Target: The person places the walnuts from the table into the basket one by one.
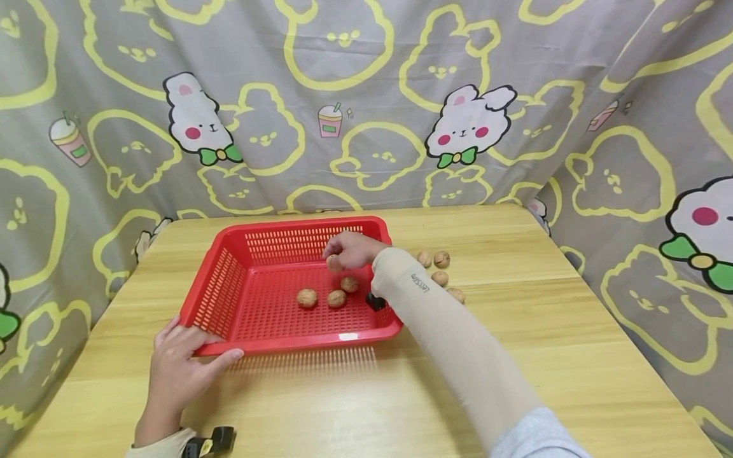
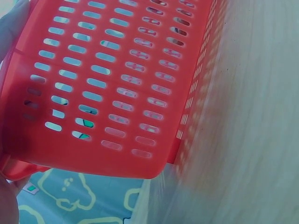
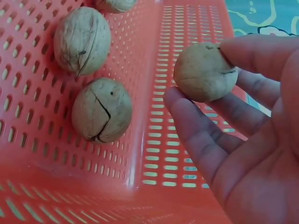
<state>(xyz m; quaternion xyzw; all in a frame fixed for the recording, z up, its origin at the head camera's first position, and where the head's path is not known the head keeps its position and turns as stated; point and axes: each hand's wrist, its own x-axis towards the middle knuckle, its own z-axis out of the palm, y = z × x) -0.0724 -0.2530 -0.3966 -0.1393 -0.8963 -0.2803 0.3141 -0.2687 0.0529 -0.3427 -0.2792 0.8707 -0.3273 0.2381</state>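
A red plastic basket [image 1: 275, 346] with slotted walls stands on the table. My left hand [image 1: 180, 362] grips its near left corner, thumb along the front rim and fingers over the left side. In the left wrist view the basket's outer wall [image 2: 105, 88] fills much of the picture. Over the basket's right part, my right hand [image 1: 356, 249] pinches a walnut [image 3: 204, 72] between thumb and fingers. Below it, on the basket floor, lie a walnut [image 1: 307, 298], a second walnut [image 1: 336, 299] and a third walnut [image 1: 349, 284]; one shows a dark crack in the right wrist view.
Several loose walnuts [image 1: 439, 278] lie on the wooden table [image 1: 550, 356] right of the basket, close beside the right forearm. A grey patterned curtain [image 1: 378, 76] hangs behind the table and along both sides.
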